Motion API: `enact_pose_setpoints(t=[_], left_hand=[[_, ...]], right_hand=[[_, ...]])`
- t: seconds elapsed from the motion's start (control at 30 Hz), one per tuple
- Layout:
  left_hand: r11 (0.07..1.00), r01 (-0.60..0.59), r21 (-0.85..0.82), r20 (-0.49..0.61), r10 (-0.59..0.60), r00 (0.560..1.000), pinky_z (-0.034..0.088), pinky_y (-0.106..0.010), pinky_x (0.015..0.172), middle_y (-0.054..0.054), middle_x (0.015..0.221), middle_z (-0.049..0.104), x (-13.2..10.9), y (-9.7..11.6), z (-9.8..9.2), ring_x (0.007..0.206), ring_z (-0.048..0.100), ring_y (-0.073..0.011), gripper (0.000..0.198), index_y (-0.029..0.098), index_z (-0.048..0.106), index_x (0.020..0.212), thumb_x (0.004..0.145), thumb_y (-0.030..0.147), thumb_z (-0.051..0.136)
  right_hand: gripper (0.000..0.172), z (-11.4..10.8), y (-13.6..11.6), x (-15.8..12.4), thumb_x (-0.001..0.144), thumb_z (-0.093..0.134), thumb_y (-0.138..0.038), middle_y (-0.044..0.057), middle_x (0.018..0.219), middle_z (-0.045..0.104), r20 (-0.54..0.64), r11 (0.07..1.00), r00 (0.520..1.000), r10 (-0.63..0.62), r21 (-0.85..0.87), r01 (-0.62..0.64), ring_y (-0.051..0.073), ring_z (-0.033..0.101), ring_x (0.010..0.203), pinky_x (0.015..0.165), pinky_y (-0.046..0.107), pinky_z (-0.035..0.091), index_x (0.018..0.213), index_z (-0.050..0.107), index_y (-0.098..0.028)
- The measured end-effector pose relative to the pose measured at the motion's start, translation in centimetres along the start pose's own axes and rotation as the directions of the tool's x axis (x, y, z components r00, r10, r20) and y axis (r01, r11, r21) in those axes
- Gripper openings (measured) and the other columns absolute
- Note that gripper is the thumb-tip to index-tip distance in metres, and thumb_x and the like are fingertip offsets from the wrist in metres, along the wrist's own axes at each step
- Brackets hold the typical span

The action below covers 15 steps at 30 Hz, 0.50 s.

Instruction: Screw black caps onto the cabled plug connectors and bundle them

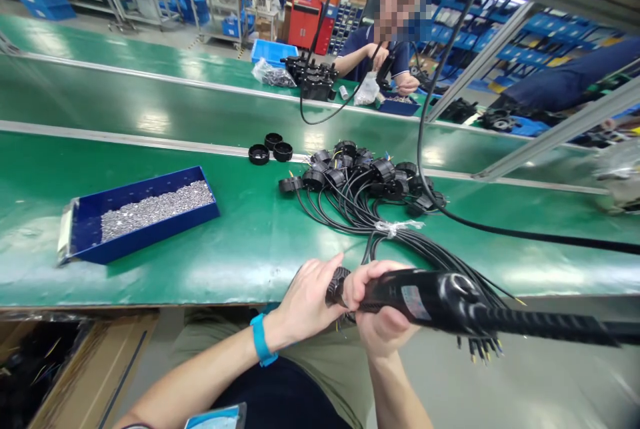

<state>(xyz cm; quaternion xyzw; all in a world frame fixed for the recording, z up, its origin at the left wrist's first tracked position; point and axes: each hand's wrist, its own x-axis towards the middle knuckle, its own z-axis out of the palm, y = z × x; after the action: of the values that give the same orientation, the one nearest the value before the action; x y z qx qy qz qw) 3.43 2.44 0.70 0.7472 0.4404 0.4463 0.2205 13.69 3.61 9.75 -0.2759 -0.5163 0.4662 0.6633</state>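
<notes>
My left hand (306, 299) is closed around a small black round connector part (336, 286) at the near edge of the green bench (250, 242). My right hand (377, 309) grips a black electric screwdriver (440, 302), held level, its tip against that part. The tool's black cord (525, 234) runs off to the right and up overhead. Just beyond my hands lies a tied bundle of black cables with round connector heads (365, 179). A blue band sits on my left wrist.
A blue tray of small silver screws (145, 212) lies on the bench at left. Three black caps (270, 147) rest by the conveyor rail. Across the belt a person works among black parts and a blue bin (273, 50). A cardboard box (60, 362) stands lower left.
</notes>
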Motion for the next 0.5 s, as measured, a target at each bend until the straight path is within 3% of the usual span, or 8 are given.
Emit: enact_pose_setpoints(t=[0.17, 0.33, 0.5], left_hand=[[1.0, 0.013, -0.025, 0.017, -0.012, 1.0, 0.051, -0.05, 0.092, -0.014, 0.119, 0.07, 0.0, -0.2, 0.2, 0.105, 0.065, -0.0294, 0.064, 0.017, 0.038, 0.149, 0.091, 0.026, 0.063], [1.0, 0.014, -0.004, 0.035, -0.014, 0.999, 0.05, -0.05, 0.096, -0.014, 0.127, 0.066, 0.0, -0.3, 0.2, 0.113, 0.062, -0.031, 0.069, 0.017, 0.039, 0.148, 0.088, 0.032, 0.07], [0.996, 0.036, 0.077, 0.044, -0.04, 0.998, 0.05, -0.054, 0.099, -0.016, 0.13, 0.064, -0.1, -0.2, -0.1, 0.115, 0.061, -0.0334, 0.086, 0.018, 0.037, 0.148, 0.079, 0.039, 0.083]], right_hand=[[0.043, -0.3, 0.7, -1.0, 0.079, 0.077, -0.057, -0.002, 0.062, 0.054, 0.029, 0.999, 0.998, 0.051, -0.009, -0.051, 0.013, 0.049, 0.047, 0.044, 0.028, 0.043, 0.095, 0.057, -0.022], [0.039, 0.0, 1.0, -1.0, 0.081, 0.078, -0.052, -0.003, 0.064, 0.057, -0.012, 1.0, 1.0, -0.018, 0.021, 0.018, 0.013, 0.051, 0.049, 0.049, 0.028, 0.045, 0.1, 0.061, -0.022], [0.05, -1.3, -3.1, -0.6, 0.082, 0.067, -0.07, -0.007, 0.057, 0.05, -0.209, 0.988, 0.971, -0.115, 0.079, 0.134, 0.009, 0.041, 0.039, 0.04, 0.024, 0.037, 0.102, 0.064, -0.024]])
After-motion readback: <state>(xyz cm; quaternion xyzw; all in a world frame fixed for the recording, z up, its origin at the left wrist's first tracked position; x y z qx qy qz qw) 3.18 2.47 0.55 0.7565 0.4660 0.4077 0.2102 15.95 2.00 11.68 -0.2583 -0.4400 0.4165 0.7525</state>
